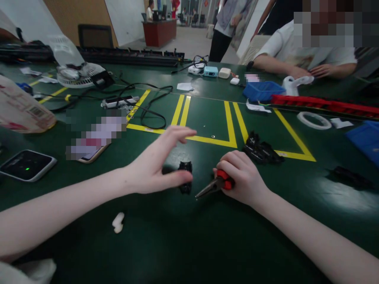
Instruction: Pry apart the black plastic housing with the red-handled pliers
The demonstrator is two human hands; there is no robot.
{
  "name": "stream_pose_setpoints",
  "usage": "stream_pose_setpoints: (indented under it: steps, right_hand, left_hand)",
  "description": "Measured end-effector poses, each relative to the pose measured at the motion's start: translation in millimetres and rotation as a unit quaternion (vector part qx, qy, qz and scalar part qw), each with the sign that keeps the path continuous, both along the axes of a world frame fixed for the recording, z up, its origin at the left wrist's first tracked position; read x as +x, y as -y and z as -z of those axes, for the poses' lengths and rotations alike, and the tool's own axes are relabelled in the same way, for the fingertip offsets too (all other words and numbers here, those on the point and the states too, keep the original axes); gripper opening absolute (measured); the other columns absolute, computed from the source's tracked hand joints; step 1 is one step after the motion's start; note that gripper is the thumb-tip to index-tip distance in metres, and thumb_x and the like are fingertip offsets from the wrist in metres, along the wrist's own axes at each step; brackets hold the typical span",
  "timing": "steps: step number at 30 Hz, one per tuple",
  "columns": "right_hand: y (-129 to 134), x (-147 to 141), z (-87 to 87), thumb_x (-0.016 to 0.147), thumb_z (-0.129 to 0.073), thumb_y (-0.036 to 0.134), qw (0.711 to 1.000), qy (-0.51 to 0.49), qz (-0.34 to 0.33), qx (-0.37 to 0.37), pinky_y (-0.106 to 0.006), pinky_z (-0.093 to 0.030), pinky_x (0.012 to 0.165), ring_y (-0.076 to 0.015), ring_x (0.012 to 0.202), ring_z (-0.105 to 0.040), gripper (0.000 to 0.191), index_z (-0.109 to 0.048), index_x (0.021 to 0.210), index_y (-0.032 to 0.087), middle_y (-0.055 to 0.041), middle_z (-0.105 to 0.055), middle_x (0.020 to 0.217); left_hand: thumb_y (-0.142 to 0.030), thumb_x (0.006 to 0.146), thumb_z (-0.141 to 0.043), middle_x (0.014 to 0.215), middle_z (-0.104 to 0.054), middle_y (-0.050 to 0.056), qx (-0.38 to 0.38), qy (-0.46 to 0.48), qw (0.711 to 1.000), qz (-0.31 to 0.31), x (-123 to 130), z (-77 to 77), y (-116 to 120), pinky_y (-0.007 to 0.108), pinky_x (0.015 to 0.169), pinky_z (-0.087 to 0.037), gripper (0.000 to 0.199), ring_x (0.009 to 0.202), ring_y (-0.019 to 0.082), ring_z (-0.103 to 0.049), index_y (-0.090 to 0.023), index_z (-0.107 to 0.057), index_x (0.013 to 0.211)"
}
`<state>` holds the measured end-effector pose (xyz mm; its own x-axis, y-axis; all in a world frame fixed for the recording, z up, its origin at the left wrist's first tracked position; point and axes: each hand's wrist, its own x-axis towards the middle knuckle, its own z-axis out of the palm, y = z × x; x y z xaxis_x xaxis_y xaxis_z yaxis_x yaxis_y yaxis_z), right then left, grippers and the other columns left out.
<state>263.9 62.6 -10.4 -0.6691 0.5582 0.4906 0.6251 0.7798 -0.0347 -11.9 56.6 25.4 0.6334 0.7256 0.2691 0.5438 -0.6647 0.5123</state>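
Black part (185,188), small and ridged, on the dark green desk (148,252) near the middle of the view, partly hidden by a thumb. From the far left, a dark-topped device (28,165) with a green light lies on the desk, then a phone (99,140), blurred out. Nearer the person is a small white piece (118,223). A loose black cable (154,127) loops beyond the left hand (155,163).

That hand reaches in from the left, thumb and fingers spread well apart and gripping nothing. The thumb overlaps the black part; whether it touches cannot be told. Just to the right, the right hand (245,179) is curled round the red handles of pliers (214,185), their narrow tips pointing left and toward the person, near the part but apart from it. Beyond, a tiny metal ring (213,137) lies beside yellow tape (207,141). Past the right hand is a pile of black pieces (260,150).

The part seems unsecured, so a nudge from the thumb or pliers could slide or tip it. Tips brought in off line could scratch it or pinch the thumb. A sleeve or wrist might also sweep the little ring away.
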Motion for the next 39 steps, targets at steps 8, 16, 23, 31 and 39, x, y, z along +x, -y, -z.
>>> stream_pose_setpoints:
  steps: [8,16,23,31,39]
  right_hand:
    - [-11.3,-6.7,0.9,0.077,-0.061,0.018,1.0,0.017,0.015,0.014,-0.038,-0.047,0.073,-0.0227,0.083,-0.055,0.011,-0.055,0.086,0.023,-0.0078,-0.062,0.091]
    - [-8.5,-6.4,-0.1,0.078,-0.059,0.019,0.999,0.025,0.017,0.03,-0.036,-0.045,0.069,-0.0213,0.077,-0.052,0.008,-0.053,0.082,0.022,-0.0069,-0.06,0.082]
    - [-4.3,-11.3,-2.8,0.078,-0.059,0.019,0.999,-0.005,0.033,-0.013,-0.036,-0.045,0.067,-0.0206,0.074,-0.053,0.009,-0.052,0.08,0.022,-0.0054,-0.058,0.078]
    - [4.2,-19.9,-3.5,0.077,-0.061,0.02,0.998,-0.012,0.028,-0.052,-0.037,-0.049,0.068,-0.0222,0.079,-0.057,0.01,-0.055,0.085,0.02,-0.0091,-0.063,0.089]
    - [7.0,-19.3,-3.4,0.078,-0.061,0.021,0.999,0.024,0.009,-0.043,-0.036,-0.045,0.065,-0.0207,0.073,-0.053,0.008,-0.053,0.08,0.02,-0.0069,-0.061,0.079]
  left_hand:
    - [-0.069,0.081,-0.062,0.146,-0.047,0.015,0.032,-0.111,0.993,0.032,10.2,40.0,-0.4,0.049,0.107,-0.038,0.091,0.13,0.034,-0.045,-0.019,-0.032,0.151]
    - [-0.061,0.083,-0.066,0.131,-0.054,0.014,0.027,-0.074,0.996,0.045,9.7,38.8,-4.9,0.044,0.102,-0.043,0.081,0.118,0.029,-0.051,-0.016,-0.039,0.145]
    - [-0.057,0.076,-0.073,0.121,-0.054,0.011,-0.028,-0.017,0.998,0.047,11.8,37.4,-4.0,0.041,0.093,-0.05,0.076,0.107,0.026,-0.057,-0.019,-0.046,0.137]
    - [-0.075,0.069,-0.068,0.09,-0.056,0.001,-0.053,-0.025,0.995,0.083,9.5,32.4,-9.3,0.025,0.062,-0.037,0.062,0.074,0.014,-0.051,-0.018,-0.056,0.091]
    - [-0.077,0.072,-0.065,0.076,-0.054,-0.002,-0.061,-0.003,0.992,0.113,6.6,33.5,-4.7,0.024,0.059,-0.031,0.06,0.065,0.011,-0.047,-0.018,-0.055,0.079]
